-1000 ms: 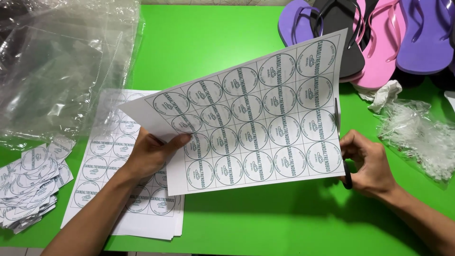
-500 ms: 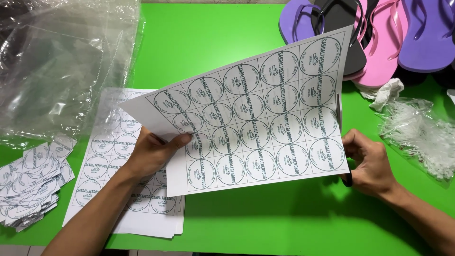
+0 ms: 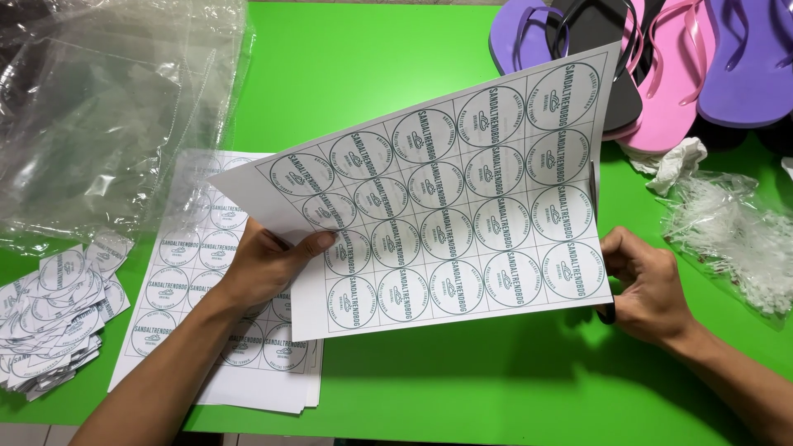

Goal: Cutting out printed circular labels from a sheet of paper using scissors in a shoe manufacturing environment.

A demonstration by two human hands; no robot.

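My left hand (image 3: 264,268) grips the left edge of a white sheet (image 3: 446,206) printed with a grid of round green-outlined labels and holds it tilted above the green table (image 3: 496,380). My right hand (image 3: 652,289) is at the sheet's lower right corner, closed on black-handled scissors (image 3: 592,186). Their blade runs up along the sheet's right edge, and the sheet hides most of the scissors. A stack of identical label sheets (image 3: 186,277) lies flat under my left hand.
A heap of cut square labels (image 3: 49,314) lies at the left edge. Clear plastic bags (image 3: 107,107) fill the back left. Purple, black and pink flip-flops (image 3: 661,74) lie at the back right, with crumpled white paper (image 3: 677,161) and a bag of white plastic bits (image 3: 735,231) in front.
The sheet has shifted slightly up and to the right. Both hands keep the same grip.
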